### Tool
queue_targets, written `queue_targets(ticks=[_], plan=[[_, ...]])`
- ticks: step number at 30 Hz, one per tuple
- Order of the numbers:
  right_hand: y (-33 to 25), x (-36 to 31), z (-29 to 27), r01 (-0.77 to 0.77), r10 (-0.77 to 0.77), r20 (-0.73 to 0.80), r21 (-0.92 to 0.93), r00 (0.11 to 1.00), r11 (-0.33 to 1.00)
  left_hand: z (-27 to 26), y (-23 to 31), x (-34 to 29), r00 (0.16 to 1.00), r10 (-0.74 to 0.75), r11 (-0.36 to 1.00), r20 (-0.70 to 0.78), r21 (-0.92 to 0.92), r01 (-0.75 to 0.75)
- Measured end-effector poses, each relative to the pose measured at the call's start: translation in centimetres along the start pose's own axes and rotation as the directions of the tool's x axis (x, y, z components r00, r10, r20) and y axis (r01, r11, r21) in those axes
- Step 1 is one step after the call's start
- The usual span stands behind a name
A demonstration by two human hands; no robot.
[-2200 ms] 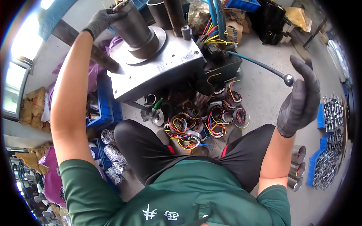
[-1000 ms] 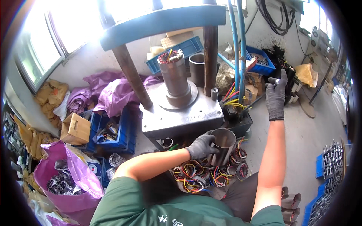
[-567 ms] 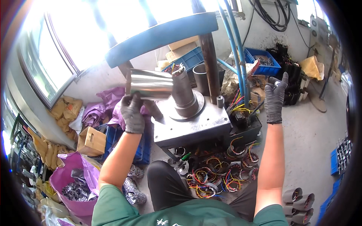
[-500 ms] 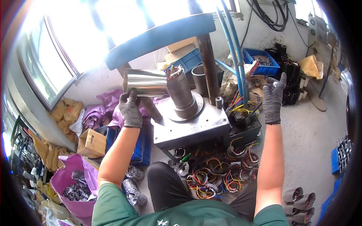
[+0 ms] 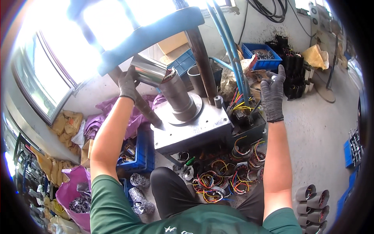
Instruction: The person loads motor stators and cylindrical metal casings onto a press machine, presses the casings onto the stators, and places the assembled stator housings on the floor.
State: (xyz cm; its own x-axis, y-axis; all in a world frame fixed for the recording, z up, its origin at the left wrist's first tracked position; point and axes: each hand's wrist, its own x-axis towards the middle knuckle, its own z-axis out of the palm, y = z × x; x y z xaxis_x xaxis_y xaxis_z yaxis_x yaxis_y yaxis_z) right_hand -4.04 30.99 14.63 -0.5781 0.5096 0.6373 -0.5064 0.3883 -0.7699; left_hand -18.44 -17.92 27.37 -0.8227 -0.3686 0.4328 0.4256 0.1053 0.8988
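Note:
My left hand, in a dark grey glove, grips a shiny metal cylinder near its upper left end. The cylinder is tilted, its lower right end beside the top of a dark upright cylinder. Copper windings and wire ends show at that top; whether the two parts touch, I cannot tell. The dark cylinder stands on a round plate on the press table. My right hand, gloved too, is raised right of the press, one finger stretched and others bent. A small bright spot shows at its fingers.
A blue press beam spans above, carried by dark posts. Several wound rings with coloured wires lie on the floor below. Blue hoses run down behind the table. A blue crate stands left, grey cylinders lower right.
My left hand has raised the shiny cylinder's left end, taking it from nearly level to tilted. My right hand stays raised in much the same pose. The whole view has shifted slightly.

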Motion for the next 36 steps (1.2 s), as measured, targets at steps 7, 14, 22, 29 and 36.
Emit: queue_targets(ticks=[7,14,22,29,36], plan=[[0.1,-0.2,-0.1,-0.003,0.003,0.009,0.008,1.000,1.000,2.7,2.4,3.5,0.991,-0.039,0.989,0.128,0.148,0.020],[0.5,0.4,-1.5,0.074,-0.088,-0.048,-0.242,0.995,0.967,5.4,3.4,4.0,0.876,0.144,0.926,0.461,0.249,-0.283],[-4.7,0.4,-4.2,0.152,-0.120,0.094,-0.529,0.988,0.835,5.8,2.6,6.4,0.873,0.208,0.801,0.441,0.435,-0.411],[-4.3,0.5,-5.2,0.130,-0.047,0.178,-0.495,0.983,0.859,5.1,2.4,5.9,0.917,0.099,0.854,0.387,0.440,-0.278],[-3.7,0.6,-5.3,0.142,-0.058,0.199,-0.438,0.978,0.888,4.8,1.9,4.9,0.881,0.127,0.799,0.456,0.479,-0.363]])
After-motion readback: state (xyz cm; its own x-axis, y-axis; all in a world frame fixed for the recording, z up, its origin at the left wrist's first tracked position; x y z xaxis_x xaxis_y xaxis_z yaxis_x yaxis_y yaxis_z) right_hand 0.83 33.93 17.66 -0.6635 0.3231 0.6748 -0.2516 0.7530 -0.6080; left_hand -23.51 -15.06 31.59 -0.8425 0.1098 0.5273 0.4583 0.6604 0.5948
